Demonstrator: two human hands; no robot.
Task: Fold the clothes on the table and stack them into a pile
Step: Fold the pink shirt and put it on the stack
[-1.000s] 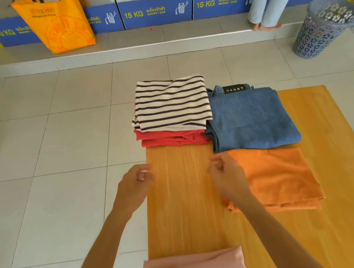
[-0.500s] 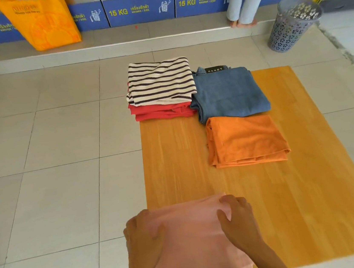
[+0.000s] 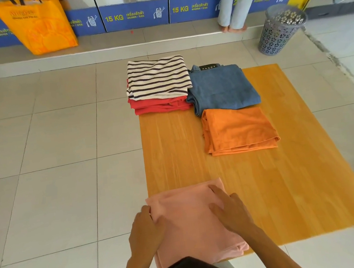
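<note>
Head view, five folded garments (one pink [image 3: 193,221]), left hand [image 3: 146,231] gripping it, right hand [image 3: 231,213] flat

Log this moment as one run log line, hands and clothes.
left hand grips pink garment edge | right hand flat on it | striped-on-red, denim, orange folded, unstacked

Pink cloth [image 3: 191,219], orange cloth [image 3: 238,128], blue denim [image 3: 221,86], navy-striped cream top [image 3: 158,78]
</note>
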